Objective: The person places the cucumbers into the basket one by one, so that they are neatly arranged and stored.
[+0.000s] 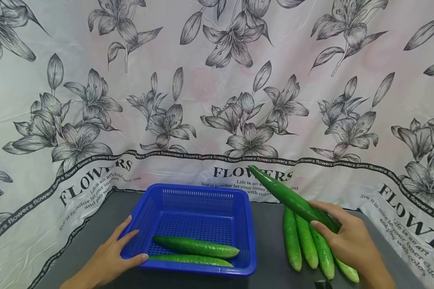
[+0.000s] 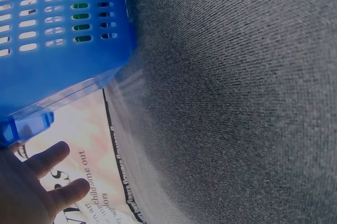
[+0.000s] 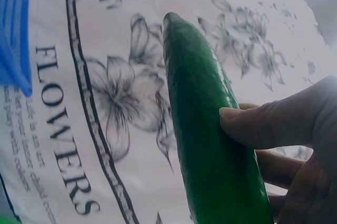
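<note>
My right hand point(image 1: 352, 237) grips a long green cucumber point(image 1: 293, 196) near its lower end, thumb on one side and fingers on the other. The cucumber is raised and tilted, its tip pointing up and left; the right wrist view shows the thumb pressed on the cucumber point(image 3: 205, 119). My left hand point(image 1: 110, 255) touches the left rim of a blue plastic basket point(image 1: 251, 237) with spread fingers. In the left wrist view, two straight fingers point(image 2: 50, 158) show outside the basket point(image 2: 58, 71). Two cucumbers point(image 1: 197, 246) lie side by side in the basket's near part.
Several cucumbers point(image 1: 305, 245) lie in a row on the dark grey table point(image 1: 269, 241), right of the basket and partly under the held one. A floral-printed white cloth point(image 1: 188, 172) hangs behind and at both sides. A small black object point(image 1: 322, 284) shows at the bottom edge.
</note>
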Demonstrator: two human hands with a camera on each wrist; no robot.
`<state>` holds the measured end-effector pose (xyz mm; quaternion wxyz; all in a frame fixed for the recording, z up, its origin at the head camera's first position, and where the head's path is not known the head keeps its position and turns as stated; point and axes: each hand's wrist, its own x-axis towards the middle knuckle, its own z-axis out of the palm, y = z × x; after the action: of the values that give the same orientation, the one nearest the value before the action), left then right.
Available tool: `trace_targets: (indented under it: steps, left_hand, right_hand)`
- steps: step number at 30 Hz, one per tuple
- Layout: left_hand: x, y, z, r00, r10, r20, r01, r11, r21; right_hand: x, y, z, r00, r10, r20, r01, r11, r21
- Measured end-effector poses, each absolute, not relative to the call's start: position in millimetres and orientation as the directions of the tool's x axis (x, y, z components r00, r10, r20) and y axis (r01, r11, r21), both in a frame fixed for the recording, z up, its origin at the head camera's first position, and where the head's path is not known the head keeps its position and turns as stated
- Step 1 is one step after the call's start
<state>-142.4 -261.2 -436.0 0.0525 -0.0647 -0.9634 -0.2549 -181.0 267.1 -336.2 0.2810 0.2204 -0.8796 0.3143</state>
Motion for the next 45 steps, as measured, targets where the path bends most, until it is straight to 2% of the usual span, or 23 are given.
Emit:
trace_targets:
  steps: [9, 13, 20, 26, 35, 45]
  left_hand:
    - [-143.1, -260.5, -436.6, -0.987, 0.095, 0.128, 0.146, 0.859, 0.491]
    - [-143.9, -260.6, -435.4, -0.989, 0.093, 0.117, 0.139, 0.856, 0.498]
    - [-143.7, -260.8, -437.5, -0.99, 0.095, 0.108, 0.137, 0.857, 0.497]
    - [-142.8, -261.6, -437.0, -0.989, 0.099, 0.113, 0.143, 0.851, 0.505]
    - [-145.6, -260.1, -434.8, -0.991, 0.094, 0.098, 0.131, 0.849, 0.511]
    - [-144.9, -260.6, -435.6, -0.992, 0.098, 0.076, 0.123, 0.847, 0.517]
  right_hand:
    - [-183.2, 236.3, -326.6, -0.689, -0.316, 0.652, -0.655, 0.656, -0.375]
    - [-184.9, 223.3, -321.8, -0.688, -0.349, 0.636, -0.676, 0.627, -0.387]
    - [-193.2, 201.7, -314.3, -0.739, -0.432, 0.517, -0.668, 0.571, -0.478]
    - [-204.6, 182.6, -311.3, -0.726, -0.538, 0.427, -0.683, 0.497, -0.535]
    - [-219.3, 154.3, -311.3, -0.741, -0.607, 0.288, -0.63, 0.479, -0.611]
    - [-238.2, 119.2, -318.1, -0.717, -0.659, 0.227, -0.627, 0.467, -0.624]
